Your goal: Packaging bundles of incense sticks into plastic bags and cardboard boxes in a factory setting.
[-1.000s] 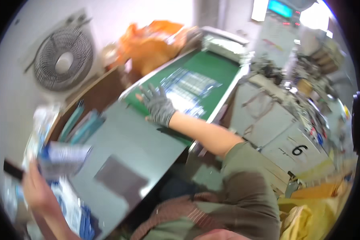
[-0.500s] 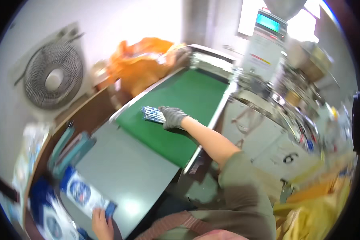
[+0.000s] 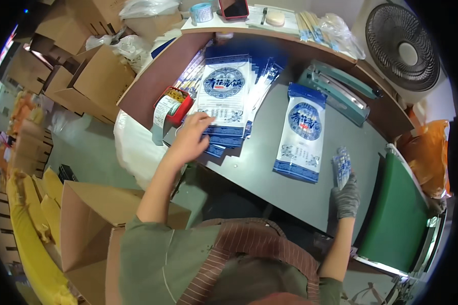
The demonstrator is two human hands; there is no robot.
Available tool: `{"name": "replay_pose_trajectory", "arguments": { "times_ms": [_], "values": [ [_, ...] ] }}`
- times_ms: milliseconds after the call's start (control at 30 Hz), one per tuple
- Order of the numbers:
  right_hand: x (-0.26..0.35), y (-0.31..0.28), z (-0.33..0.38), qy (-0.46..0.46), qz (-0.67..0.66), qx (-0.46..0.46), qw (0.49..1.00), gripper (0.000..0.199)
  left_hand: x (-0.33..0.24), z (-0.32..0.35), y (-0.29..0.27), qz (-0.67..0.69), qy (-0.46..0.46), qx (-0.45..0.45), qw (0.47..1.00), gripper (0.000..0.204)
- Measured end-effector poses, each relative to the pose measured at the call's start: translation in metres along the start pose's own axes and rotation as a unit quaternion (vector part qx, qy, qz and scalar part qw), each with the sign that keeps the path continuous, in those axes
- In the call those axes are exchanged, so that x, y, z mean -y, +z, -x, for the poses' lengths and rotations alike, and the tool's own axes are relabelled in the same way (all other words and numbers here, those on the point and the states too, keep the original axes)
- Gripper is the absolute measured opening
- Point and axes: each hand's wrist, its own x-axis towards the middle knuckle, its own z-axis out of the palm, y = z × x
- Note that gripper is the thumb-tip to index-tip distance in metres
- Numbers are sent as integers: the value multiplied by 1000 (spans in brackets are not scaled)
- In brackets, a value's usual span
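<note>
A slim blue-and-white packet (image 3: 342,166) was gripped upright in the gloved right hand (image 3: 345,197), its long axis pointing away, over the grey table (image 3: 249,168). The bare left hand (image 3: 191,137) was laid, fingers spread, on the fanned pouch stack (image 3: 229,101).

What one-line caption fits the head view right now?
Bare left hand on a fanned stack of blue-white pouches; gloved right hand holds a small packet over the grey table.

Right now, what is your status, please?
Left hand bare, on the stack of pouches. Right hand gloved, holding a small packet. One pouch lies between.
</note>
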Motion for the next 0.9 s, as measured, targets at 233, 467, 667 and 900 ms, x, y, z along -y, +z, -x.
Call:
{"name": "replay_pose_trajectory", "arguments": {
  "times_ms": [233,467,667,900],
  "values": [
    [-2,-1,-24,-19,20,-35,999,76,13,2,26,-54,93,0,994,31],
    [-6,3,-52,-58,-12,-52,997,85,41,-46,26,228,-74,102,966,20],
    [-18,-8,-54,-14,-29,-34,999,71,37,-88,18,198,-100,-15,975,11],
    [-43,-30,27,-75,-313,-161,933,67,-192,-94,99,199,197,170,945,16]
  ]
}}
